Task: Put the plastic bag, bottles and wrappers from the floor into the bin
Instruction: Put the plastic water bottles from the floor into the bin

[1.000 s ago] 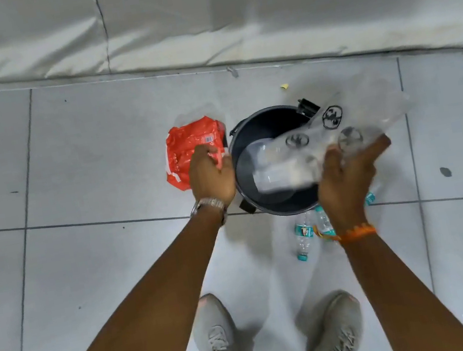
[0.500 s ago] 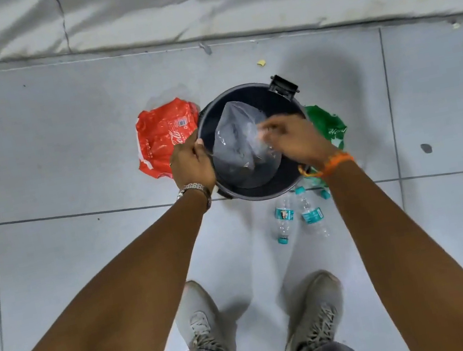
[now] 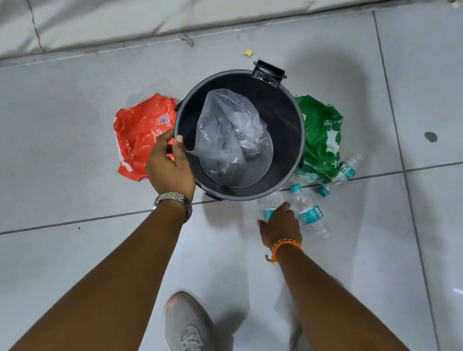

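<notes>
The clear plastic bag [image 3: 233, 138] already lies inside the black bin [image 3: 288, 137], so the bottles and wrappers are what remains. The left hand [image 3: 168, 167] is curled over the bin's near-left rim, thumb on the lip, steadying it. The right hand [image 3: 279, 224] is down at the floor just in front of the bin, fingers curved around the nearest bottle [image 3: 271, 204]; whether they have fully closed on it I cannot tell. That bottle lies with its long axis running away from the person, its far end almost under the bin, so the hand comes at it from the near end. A second bottle [image 3: 309, 214] lies just to its right, roughly parallel, and a third [image 3: 342, 172] rests further right against the green wrapper [image 3: 320, 135]. The red wrapper [image 3: 141, 135] is on the bin's left, nearer the left hand.
</notes>
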